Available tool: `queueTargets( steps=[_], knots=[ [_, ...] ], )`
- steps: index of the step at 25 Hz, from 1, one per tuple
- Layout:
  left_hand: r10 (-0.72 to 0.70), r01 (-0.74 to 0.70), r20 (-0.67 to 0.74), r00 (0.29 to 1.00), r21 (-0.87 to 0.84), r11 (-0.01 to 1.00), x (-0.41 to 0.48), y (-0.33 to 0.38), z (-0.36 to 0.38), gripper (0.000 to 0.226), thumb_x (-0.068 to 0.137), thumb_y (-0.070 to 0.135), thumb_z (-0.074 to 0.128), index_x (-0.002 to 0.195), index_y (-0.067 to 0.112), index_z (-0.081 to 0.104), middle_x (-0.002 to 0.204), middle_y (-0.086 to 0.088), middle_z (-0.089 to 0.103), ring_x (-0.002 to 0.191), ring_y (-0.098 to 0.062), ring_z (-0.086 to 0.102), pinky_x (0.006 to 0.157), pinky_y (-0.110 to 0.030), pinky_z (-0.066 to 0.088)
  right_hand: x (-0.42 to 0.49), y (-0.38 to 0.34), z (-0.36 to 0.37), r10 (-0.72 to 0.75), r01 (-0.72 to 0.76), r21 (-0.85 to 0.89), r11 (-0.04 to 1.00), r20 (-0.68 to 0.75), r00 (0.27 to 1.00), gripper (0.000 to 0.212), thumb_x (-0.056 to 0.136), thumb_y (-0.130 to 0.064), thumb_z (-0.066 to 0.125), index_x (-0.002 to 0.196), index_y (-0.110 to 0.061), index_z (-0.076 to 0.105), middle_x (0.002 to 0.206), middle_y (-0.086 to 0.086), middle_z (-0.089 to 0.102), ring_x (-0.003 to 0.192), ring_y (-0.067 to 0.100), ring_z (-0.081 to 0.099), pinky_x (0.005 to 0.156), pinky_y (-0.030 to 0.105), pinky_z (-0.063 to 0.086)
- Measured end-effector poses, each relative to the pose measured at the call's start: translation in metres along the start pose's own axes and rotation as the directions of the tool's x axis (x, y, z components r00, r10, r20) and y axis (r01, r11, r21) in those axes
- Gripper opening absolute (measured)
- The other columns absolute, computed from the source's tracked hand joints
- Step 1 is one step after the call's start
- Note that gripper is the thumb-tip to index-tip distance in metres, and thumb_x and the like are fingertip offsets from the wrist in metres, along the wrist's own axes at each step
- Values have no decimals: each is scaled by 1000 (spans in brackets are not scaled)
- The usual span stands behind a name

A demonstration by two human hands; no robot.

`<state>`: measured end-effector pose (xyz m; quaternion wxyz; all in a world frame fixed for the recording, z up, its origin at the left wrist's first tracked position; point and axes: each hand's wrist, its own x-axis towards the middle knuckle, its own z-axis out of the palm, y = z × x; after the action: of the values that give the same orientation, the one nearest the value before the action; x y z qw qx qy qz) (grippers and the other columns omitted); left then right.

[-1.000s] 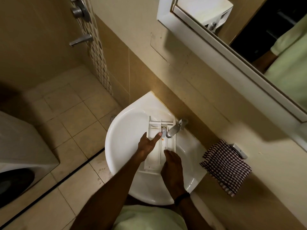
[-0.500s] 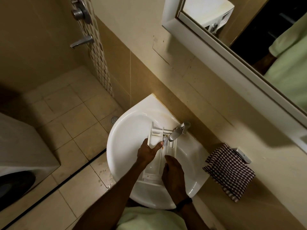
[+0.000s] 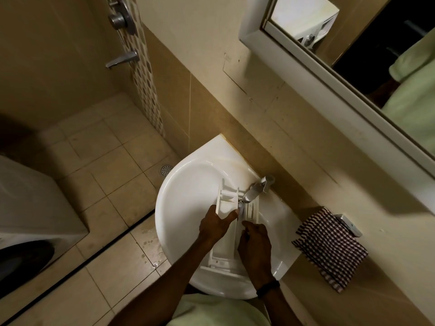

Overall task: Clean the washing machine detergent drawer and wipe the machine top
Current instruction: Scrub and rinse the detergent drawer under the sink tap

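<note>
— Where is the detergent drawer (image 3: 224, 255)?
— It lies in the wash basin (image 3: 186, 208), with its far end under the tap (image 3: 255, 190).
— My left hand (image 3: 215, 225)?
— You grip the drawer's left wall, thumb stretched across inside.
— My right hand (image 3: 255, 244)?
— Your fingers curl down onto the drawer's right side; I cannot tell whether they clasp it.

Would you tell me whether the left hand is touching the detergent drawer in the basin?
Touching: the head view shows the left hand gripping the detergent drawer, with no gap between them.
</note>
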<state>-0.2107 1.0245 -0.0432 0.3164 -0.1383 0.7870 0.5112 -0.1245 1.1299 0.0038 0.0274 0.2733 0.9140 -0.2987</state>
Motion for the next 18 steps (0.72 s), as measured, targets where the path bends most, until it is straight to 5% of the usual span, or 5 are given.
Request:
queueTargets(
  steps=[10, 18],
  knots=[
    [86, -90, 176, 981, 17, 996, 25, 1, -27, 72, 60, 86, 75, 118, 45, 68, 112, 18, 74, 107, -9, 69, 102, -40, 54, -10, -13, 7, 57, -62, 82, 995, 55, 997, 31, 99, -8, 55, 129, -13, 64, 112, 11, 63, 102, 22, 61, 89, 17, 39],
    [101, -107, 119, 988, 39, 994, 18, 1, -19, 74, 66, 81, 74, 125, 36, 65, 118, 13, 72, 110, -14, 66, 103, -38, 52, -9, -10, 12, 75, -78, 83, 994, 39, 996, 33, 99, -7, 54, 130, -14, 63, 115, 11, 62, 103, 21, 60, 94, 22, 44]
  ],
)
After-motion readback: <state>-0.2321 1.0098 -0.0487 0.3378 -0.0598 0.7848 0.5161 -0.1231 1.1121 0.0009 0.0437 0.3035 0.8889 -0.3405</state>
